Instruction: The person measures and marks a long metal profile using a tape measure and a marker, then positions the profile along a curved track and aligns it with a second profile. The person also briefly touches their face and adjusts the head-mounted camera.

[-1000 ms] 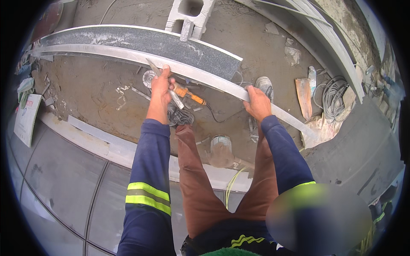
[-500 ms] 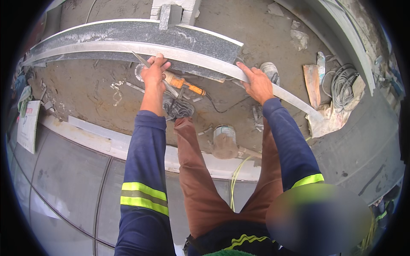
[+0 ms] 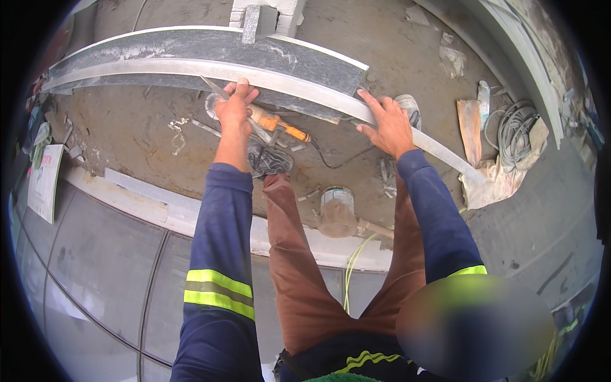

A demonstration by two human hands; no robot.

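Note:
A long pale metal straightedge (image 3: 293,88) lies lengthwise across a dark grey speckled stone slab (image 3: 318,62). My left hand (image 3: 234,109) is closed around a slim grey pointed tool (image 3: 215,88), whose tip points up and left over the straightedge. Its fingertips touch the straightedge's near edge. Farther right, my right hand (image 3: 389,129) rests across the straightedge with thumb and fingers spread apart. Below the left hand, an orange angle grinder (image 3: 280,126) lies on the ground, partly hidden by that hand and the slab.
A white block support (image 3: 291,13) stands behind the slab. A dirty bucket (image 3: 337,210) sits between my legs. At right lie a coiled grey cable (image 3: 514,130), a brownish board (image 3: 470,130) and a stained sack (image 3: 487,186). A white-edged ledge (image 3: 153,202) runs across behind my feet.
The view has shifted slightly, moving the slab a little right. My right thumb now shows, spread away from the fingers. The left hand keeps the pointed tool at the straightedge.

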